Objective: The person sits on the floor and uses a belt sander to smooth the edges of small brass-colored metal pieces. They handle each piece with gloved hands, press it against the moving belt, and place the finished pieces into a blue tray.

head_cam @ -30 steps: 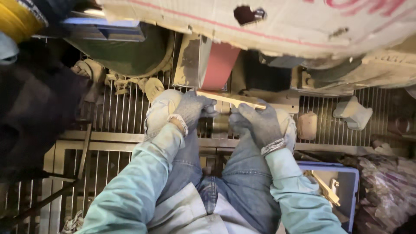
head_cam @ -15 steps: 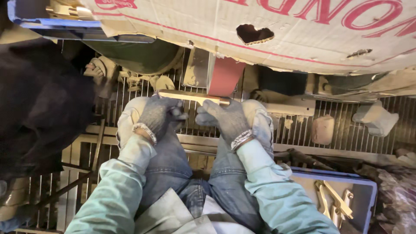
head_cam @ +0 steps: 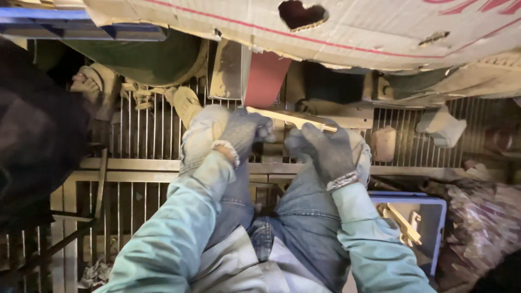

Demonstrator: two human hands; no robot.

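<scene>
Left hand (head_cam: 244,133): grey work glove, fingers closed on left end of flat brass-coloured metal strip (head_cam: 290,116). Right hand (head_cam: 323,149): grey glove, clamped on strip's right part. Strip: roughly level, held above knees, its left end just below red abrasive belt (head_cam: 266,81); contact with belt cannot tell. Metal floor grate (head_cam: 141,141) beneath. Blue bin (head_cam: 434,217) at right, holding brass-coloured parts (head_cam: 401,222). Cardboard sheet (head_cam: 380,27) overhead.

We are wearing grey knit gloves, dusty and worn, on the left hand (head_cam: 241,133) and the right hand (head_cam: 325,152), with pale ribbed cuffs. We are wearing light teal long sleeves, faded blue jeans and a pale apron.
</scene>
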